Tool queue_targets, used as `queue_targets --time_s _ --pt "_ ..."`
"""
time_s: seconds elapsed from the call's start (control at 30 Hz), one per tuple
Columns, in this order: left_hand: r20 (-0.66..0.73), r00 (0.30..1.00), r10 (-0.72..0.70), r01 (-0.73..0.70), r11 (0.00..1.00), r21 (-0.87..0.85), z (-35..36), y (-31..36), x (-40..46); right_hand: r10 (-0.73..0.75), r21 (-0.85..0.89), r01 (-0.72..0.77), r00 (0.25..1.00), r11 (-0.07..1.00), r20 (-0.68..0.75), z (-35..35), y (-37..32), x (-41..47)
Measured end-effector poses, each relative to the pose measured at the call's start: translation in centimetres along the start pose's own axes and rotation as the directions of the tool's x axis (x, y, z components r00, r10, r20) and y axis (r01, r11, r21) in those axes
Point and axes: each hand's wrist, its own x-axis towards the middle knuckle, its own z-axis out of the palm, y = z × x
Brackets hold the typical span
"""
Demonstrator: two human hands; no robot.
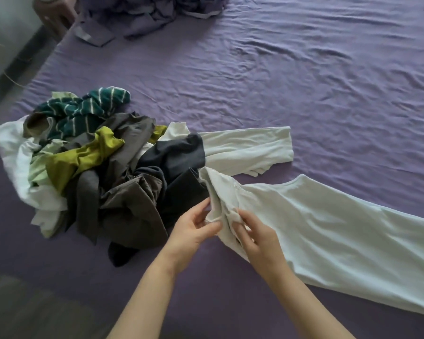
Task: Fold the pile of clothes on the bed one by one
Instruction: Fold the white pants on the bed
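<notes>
Nearest the bed's (304,81) front edge, a bunched sleeve of the pale shirt (328,228) is pinched by left hand (194,231) and right hand (257,238) fingers. Soft, light cloth; seams judged best held. Beyond lies the pile (96,162).

Crumpled purple bedding (154,11) bunched at twelve o'clock, at the far edge of the bed. Purple sheet (304,77), wrinkled all over, spread across the mattress. Grey floor (15,307) at seven o'clock. Pale wall (5,28) with dark skirting at ten o'clock. Brownish object (56,13) at eleven o'clock, too blurred to tell.
</notes>
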Motion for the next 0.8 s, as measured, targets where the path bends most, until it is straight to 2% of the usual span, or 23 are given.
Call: queue_targets --time_s 0.07,0.13,0.27,0.43,0.57,0.6,0.63,0.7,0.8 --pt "0.006 0.998 0.065 -0.064 0.996 -0.063 0.2 0.8 -0.5 0.008 0.121 -0.005 1.000 0.993 -0.022 -0.9 -0.8 -0.3" --pt "0.017 0.992 0.122 -0.119 0.986 -0.120 1.0 1.8 -0.9 -0.003 0.208 -0.001 1.000 0.978 0.020 -1.5 -1.5 -0.4" --pt "0.056 0.987 0.153 -0.146 0.983 -0.110 3.8 3.6 -1.4 -0.025 0.179 0.010 0.996 0.984 0.083 -3.2 -2.6 -0.5" --pt "0.160 0.986 0.050 -0.058 0.997 0.051 8.7 3.7 -1.0 -0.037 0.051 0.043 0.992 0.998 -0.119 -7.4 -2.2 -0.9" --pt "0.181 0.975 0.127 -0.146 0.984 0.098 13.8 3.3 0.5 -0.011 0.024 0.020 0.942 0.999 -0.336 -12.1 -1.4 -2.0" --pt "0.156 0.971 0.182 -0.213 0.953 0.213 15.0 2.9 1.1 -0.025 -0.006 0.024 0.921 1.000 -0.388 -13.5 -1.1 -2.3" --pt "0.143 0.959 0.246 -0.283 0.873 0.397 16.1 2.4 1.9 -0.048 -0.051 0.028 0.899 0.998 -0.434 -14.9 -0.7 -2.6" --pt "0.195 0.942 0.275 -0.331 0.647 0.687 18.3 1.0 3.4 -0.091 -0.161 0.010 0.860 0.987 -0.503 -17.8 0.6 -3.4" --pt "0.267 0.946 0.182 -0.323 0.499 0.804 20.9 -1.2 5.3 -0.108 -0.248 -0.042 0.822 0.968 -0.559 -21.6 3.1 -5.3"
